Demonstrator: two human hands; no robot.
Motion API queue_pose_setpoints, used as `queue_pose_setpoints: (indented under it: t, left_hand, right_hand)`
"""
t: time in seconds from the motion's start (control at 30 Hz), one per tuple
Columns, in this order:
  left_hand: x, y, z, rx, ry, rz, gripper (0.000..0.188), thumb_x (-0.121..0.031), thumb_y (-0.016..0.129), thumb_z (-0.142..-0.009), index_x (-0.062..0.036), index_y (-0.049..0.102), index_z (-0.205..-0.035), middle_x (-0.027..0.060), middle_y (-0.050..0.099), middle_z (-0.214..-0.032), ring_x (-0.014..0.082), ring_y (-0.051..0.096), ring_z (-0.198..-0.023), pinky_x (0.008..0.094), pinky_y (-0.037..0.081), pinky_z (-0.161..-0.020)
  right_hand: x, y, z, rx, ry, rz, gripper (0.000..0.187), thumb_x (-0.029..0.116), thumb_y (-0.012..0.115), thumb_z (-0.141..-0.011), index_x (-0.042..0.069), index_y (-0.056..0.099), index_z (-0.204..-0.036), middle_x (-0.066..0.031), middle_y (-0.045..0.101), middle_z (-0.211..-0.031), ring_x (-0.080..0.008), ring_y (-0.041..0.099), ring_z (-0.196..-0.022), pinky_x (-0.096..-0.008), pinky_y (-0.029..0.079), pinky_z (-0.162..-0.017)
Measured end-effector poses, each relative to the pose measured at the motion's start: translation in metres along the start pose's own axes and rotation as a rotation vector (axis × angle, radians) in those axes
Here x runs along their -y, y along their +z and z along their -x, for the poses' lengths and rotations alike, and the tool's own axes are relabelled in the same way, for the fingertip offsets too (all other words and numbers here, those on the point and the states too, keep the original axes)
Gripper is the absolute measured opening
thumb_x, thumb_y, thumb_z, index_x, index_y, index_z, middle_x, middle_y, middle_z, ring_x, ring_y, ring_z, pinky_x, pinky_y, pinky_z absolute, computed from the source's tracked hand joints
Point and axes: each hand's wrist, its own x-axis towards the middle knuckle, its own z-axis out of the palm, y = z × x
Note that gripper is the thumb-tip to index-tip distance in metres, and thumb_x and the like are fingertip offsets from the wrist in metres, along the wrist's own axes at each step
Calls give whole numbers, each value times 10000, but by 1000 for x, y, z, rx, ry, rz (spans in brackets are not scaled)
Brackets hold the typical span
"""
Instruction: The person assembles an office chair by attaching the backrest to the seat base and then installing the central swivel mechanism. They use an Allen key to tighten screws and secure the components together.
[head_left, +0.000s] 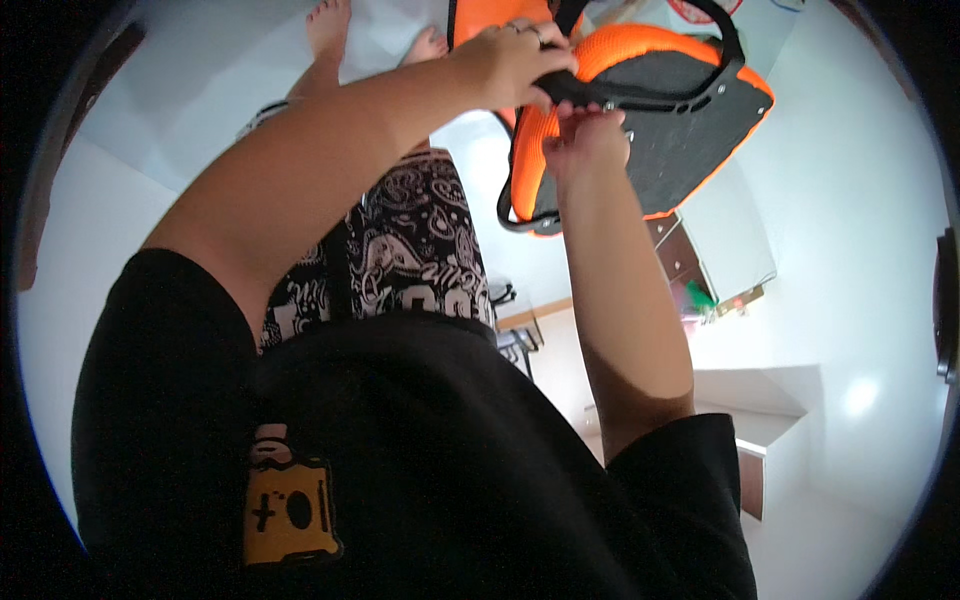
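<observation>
An orange and black chair seat (680, 135) is tipped so that its flat black underside shows, with orange mesh padding around the rim. A curved black armrest (735, 60) lies across that underside, its slotted flat bar along the seat. My left hand (515, 65) wraps around the end of this bar, a ring on one finger. Just below it, my right hand (590, 145) has its fingers pinched together against the bar's edge. Whatever those fingertips may hold is hidden. A second black armrest (515, 215) runs along the seat's lower left edge.
Another orange panel (480, 15) with a black edge stands behind my left hand. Bare feet (330, 25) show on the pale floor. To the right are a brown-fronted drawer cabinet (680, 255) and a green item (698, 297). Small objects lie beyond the chair.
</observation>
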Motion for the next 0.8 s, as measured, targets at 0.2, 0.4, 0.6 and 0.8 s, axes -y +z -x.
queue_pose_setpoints:
  t: [0.2, 0.4, 0.6, 0.8]
  left_hand:
    - [7, 16, 10, -111, -6, -49, 603, -389, 790, -692, -257, 552, -1230, 22, 475, -1344, 263, 512, -1200, 466, 487, -923]
    - [17, 3, 24, -153, 50, -50, 595, -414, 766, -696, -244, 575, -1233, 8, 524, -1266, 241, 530, -1174, 421, 493, -934]
    - [-7, -68, 26, 169, -47, 158, 634, -343, 783, -719, -92, 547, -1251, 183, 450, -1355, 353, 468, -1207, 465, 416, -997]
    - [25, -48, 20, 109, 120, 180, 624, -284, 783, -736, -52, 536, -1260, 209, 438, -1365, 365, 483, -1189, 418, 421, -995]
  right_hand:
    - [-15, -77, -59, 493, -730, 832, 190, 230, 570, -947, 49, 612, -986, -73, 683, -878, -175, 680, -722, -312, 510, -637]
    - [28, -71, -66, 552, -1468, 1529, 292, 408, 698, -806, 124, 679, -868, -37, 685, -745, -231, 663, -645, -355, 502, -619]
    - [47, -49, -50, 499, -2027, 1639, 290, 448, 688, -752, 176, 651, -846, 40, 621, -778, -184, 619, -739, -351, 457, -691]
    - [52, -24, -73, 988, -2600, 1380, 165, 335, 686, -730, 216, 609, -814, 95, 581, -848, -137, 545, -800, -321, 411, -685]
